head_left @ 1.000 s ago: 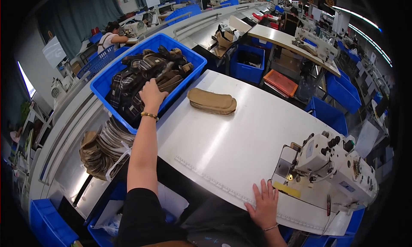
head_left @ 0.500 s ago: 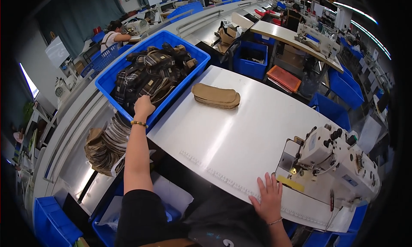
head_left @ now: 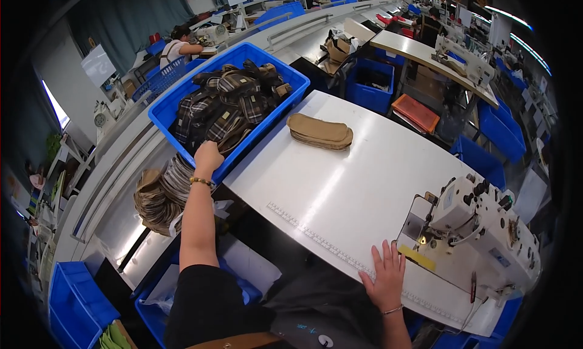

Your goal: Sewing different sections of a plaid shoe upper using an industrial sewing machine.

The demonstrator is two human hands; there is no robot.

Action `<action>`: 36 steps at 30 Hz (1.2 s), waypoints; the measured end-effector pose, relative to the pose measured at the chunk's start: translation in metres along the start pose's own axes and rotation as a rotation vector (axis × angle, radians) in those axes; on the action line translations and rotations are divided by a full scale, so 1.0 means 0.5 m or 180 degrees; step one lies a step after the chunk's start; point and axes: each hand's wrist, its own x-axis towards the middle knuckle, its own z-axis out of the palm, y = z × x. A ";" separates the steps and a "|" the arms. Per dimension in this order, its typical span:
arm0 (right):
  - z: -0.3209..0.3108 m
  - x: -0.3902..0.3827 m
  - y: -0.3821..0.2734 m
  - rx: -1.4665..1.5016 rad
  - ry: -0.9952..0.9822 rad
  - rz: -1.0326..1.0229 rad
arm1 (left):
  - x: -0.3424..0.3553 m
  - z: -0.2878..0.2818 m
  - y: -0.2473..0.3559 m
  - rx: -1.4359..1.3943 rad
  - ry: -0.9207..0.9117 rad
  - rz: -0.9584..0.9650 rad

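Note:
My left hand [head_left: 207, 158] reaches to the near rim of a blue plastic bin [head_left: 267, 132]. Its fingers are curled over the rim and partly hidden on the inner side. Heaped in the bin are dark plaid fabric pieces with brown parts [head_left: 228, 100]. My right hand [head_left: 387, 277] lies flat on the white table [head_left: 328, 191], fingers spread, holding nothing. It rests over the ruler strip [head_left: 316, 238], beside the sewing machine's yellow plate [head_left: 418, 258]. A stack of brown oblong fabric pieces [head_left: 320, 130] lies toward the table's far side, apart from both hands.
A white sewing machine [head_left: 470, 218] stands at the table's right, with red-handled snips [head_left: 473, 286] near it. Bundled brown and grey pieces [head_left: 159, 197] lie below the bin. More blue bins [head_left: 79, 303] surround the station. Another person [head_left: 176, 48] works at the far left.
The whole view has shifted, so the scene sits slightly farther right. My left hand has drawn back slightly toward me along the bin's rim. My right hand stays flat on the table.

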 end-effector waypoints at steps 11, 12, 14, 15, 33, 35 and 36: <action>-0.005 0.000 0.000 -0.0047 -0.0021 -0.0010 | -0.164 -0.061 0.183 -0.0252 0.1627 0.1289; -0.004 -0.001 0.001 -0.0058 -0.0033 -0.0003 | -0.185 -0.033 0.205 -0.0160 0.1499 0.1499; -0.004 0.001 -0.002 -0.0043 -0.0033 -0.0034 | -0.217 0.067 0.196 0.0033 0.1171 0.1765; -0.004 0.003 -0.004 -0.0042 -0.0041 -0.0031 | -0.224 0.115 0.185 0.0115 0.0960 0.1830; -0.002 0.005 0.001 -0.0171 -0.0076 -0.0001 | -0.140 0.021 0.212 -0.0844 0.1041 0.1587; -0.001 0.006 0.001 -0.0192 -0.0080 -0.0013 | -0.086 -0.010 0.245 -0.0929 0.1296 0.1622; 0.000 0.005 0.000 -0.0197 -0.0067 -0.0027 | -0.049 -0.012 0.256 -0.1137 0.1399 0.1466</action>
